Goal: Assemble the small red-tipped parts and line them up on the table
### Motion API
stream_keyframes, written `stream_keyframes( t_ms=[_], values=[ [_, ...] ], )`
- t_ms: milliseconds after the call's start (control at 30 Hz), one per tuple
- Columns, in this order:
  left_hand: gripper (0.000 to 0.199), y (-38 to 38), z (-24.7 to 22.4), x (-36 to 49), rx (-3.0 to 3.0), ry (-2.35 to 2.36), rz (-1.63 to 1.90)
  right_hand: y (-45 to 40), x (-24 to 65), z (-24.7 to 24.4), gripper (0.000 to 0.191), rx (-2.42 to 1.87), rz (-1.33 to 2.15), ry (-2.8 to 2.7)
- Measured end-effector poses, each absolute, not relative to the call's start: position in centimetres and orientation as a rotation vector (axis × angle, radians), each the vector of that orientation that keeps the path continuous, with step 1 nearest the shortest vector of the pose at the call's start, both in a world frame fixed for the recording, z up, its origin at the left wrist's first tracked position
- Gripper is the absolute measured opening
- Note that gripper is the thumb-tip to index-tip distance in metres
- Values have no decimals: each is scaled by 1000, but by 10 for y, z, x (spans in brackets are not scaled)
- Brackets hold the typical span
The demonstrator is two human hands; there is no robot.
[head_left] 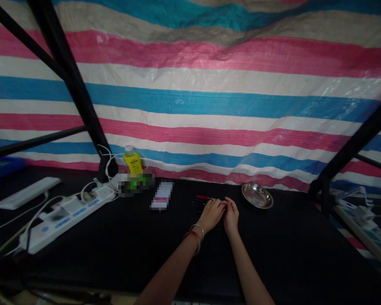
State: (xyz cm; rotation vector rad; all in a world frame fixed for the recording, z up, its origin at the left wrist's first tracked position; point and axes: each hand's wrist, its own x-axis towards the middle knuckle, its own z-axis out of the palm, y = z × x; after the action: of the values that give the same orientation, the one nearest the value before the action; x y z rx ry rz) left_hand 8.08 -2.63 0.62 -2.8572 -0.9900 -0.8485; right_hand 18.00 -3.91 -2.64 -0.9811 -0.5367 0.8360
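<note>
My left hand rests palm down over a small bunch of pens, its fingers stretched to the right. From its left side stick out the ends of a red pen and several dark pens; their other ends are hidden under the hand. A silvery bangle and a red band circle the left wrist. Close against those fingertips stands my right hand, on edge, its fingers extended and side by side. Whether its fingertips touch the pens is hidden. To its right lies a shiny round metal dish.
On the black tabletop, a blurred-out phone lies left of the pens. Behind it stand a yellow bottle and a pixelated object. A white power strip with cables runs along the left. Black metal posts flank a striped tarp.
</note>
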Motion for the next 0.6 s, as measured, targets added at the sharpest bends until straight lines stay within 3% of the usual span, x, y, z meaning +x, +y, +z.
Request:
stream_keyframes(
  t_ms=[233, 600],
  values=[
    [12, -26, 7, 79, -2812, -1011, -781, -47, 194, -23, 26, -1273, 356, -607],
    [11, -23, -3, 81, -2850, -899, -626, -46, 203, -37, 42, -1751, 143, -1150]
  ],
)
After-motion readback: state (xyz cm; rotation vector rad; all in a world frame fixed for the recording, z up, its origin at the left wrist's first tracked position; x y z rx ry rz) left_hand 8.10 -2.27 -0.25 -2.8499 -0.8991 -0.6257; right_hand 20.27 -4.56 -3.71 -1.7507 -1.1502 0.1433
